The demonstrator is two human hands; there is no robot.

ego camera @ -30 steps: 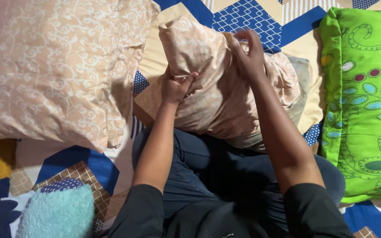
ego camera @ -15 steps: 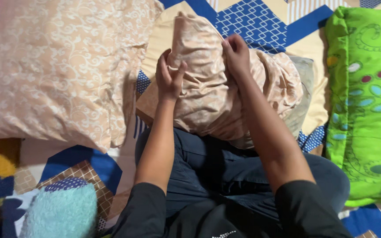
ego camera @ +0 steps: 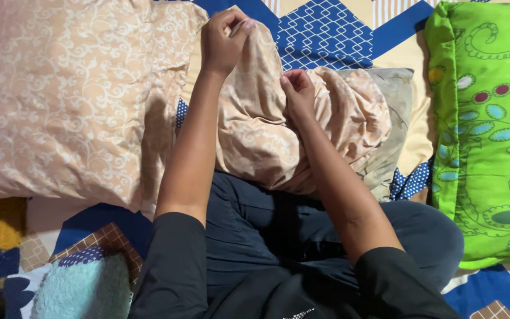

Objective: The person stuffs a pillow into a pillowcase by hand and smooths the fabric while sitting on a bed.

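At the far left lies one teal fluffy cloth [ego camera: 81,289] on the quilt [ego camera: 326,32], which is patterned in blue, cream and brown. Above it rests one peach pillow [ego camera: 72,94], fully covered and lying flat. Three pillows are in view in all. The second pillow [ego camera: 394,127], grey and half inside a peach cover [ego camera: 261,136], rests against the person's lap at the centre. The left hand [ego camera: 222,41] is raised at the cover's top edge, fingers curled and pinching a fold of the fabric against the thumb. The right hand [ego camera: 297,94] sits lower, just beside the bunched middle of the cover, fingertips pressed together on a gather. At the far right lies one green pillow [ego camera: 488,130] with a teal leaf pattern.
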